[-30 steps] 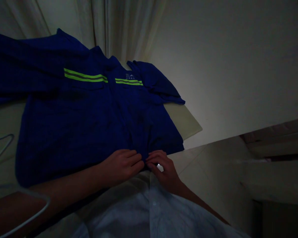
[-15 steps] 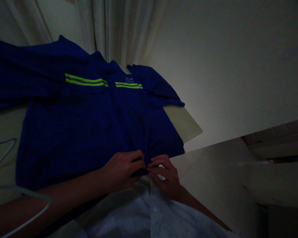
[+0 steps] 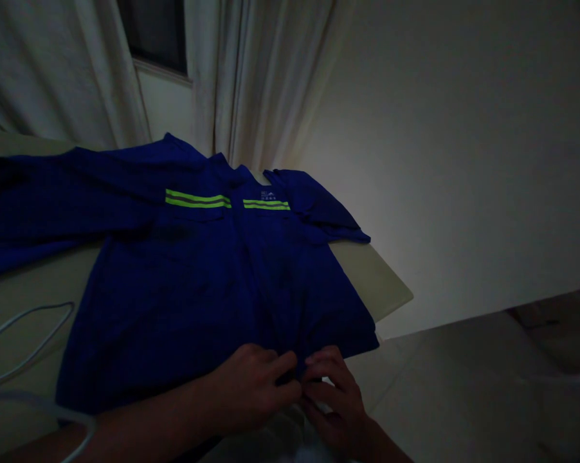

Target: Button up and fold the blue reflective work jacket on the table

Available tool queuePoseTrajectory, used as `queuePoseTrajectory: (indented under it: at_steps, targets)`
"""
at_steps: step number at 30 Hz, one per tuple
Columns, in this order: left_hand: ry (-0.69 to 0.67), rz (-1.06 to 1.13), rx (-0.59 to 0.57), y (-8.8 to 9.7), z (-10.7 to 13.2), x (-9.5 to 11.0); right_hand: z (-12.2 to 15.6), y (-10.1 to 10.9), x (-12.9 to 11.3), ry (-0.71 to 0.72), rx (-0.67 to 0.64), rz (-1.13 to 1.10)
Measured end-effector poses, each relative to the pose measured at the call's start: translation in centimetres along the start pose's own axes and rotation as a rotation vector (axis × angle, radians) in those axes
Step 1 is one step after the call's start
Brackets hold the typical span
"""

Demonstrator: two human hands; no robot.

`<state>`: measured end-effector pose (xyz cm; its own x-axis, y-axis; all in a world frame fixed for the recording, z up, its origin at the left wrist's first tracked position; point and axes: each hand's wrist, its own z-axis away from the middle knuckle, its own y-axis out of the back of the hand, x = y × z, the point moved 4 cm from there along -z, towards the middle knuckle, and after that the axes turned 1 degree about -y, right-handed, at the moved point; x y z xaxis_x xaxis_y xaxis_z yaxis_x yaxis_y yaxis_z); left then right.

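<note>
- All clock directions are taken from the middle of the jacket.
- Toward half past eight, a loop of white cable [image 3: 39,308] is laid on the table [image 3: 34,289]; lower down, a blurred length of cable is seen crossing in front of the left forearm [image 3: 145,415].
- Toward ten o'clock, the long sleeve [image 3: 53,199] is stretched out over the table.
- Between ten and eleven, a pale curtain [image 3: 63,71] is hung, and just before twelve a dark window [image 3: 157,32] is partly shown.
- The blue jacket [image 3: 198,276] is spread front up on the table, its collar pointed to twelve; a yellow-green band [image 3: 198,200] is set across the chest at twelve, with a shorter band [image 3: 265,205] and a small pale print [image 3: 268,195] at half past one.
- At five, the jacket's lower front edge is pinched by the left hand [image 3: 258,386], its fingers curled narrow.
- At one, the gathered curtain [image 3: 271,77] is seen.
- At four, the same edge is pinched by the right hand [image 3: 335,392], just beside the other; the cloth between the hands is drawn into folds.
- At two, the folded sleeve [image 3: 328,206] is laid against the jacket's side.
- At three, a bare table corner is exposed, bordered by a plain wall [image 3: 463,161]; toward four, the pale floor [image 3: 439,386] is seen.
</note>
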<state>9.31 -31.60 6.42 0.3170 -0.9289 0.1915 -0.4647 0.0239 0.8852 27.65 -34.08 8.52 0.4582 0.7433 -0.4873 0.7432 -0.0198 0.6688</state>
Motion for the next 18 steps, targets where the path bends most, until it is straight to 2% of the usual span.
queuePoseTrajectory:
  at_steps: [4, 10, 14, 16, 18]
  targets:
    - [-0.023, -0.031, -0.019, 0.1, 0.0, 0.0, 0.0, -0.3, 0.2, -0.044, 0.029, -0.052]
    - [-0.073, -0.103, 0.063, 0.5, 0.0, 0.3, 0.3, -1.0, 0.6, 0.07, 0.038, -0.028]
    - [-0.07, -0.116, 0.101, 0.5, -0.1, 0.5, 0.7, -1.6, 0.9, 0.087, 0.041, -0.024]
    - [-0.062, -0.116, 0.09, 0.4, -0.2, 0.5, 0.8, -1.4, 1.2, 0.093, 0.034, -0.029]
    - [-0.041, -0.087, 0.037, 0.4, -0.4, 0.4, 0.4, -0.9, 1.5, 0.119, -0.032, -0.023]
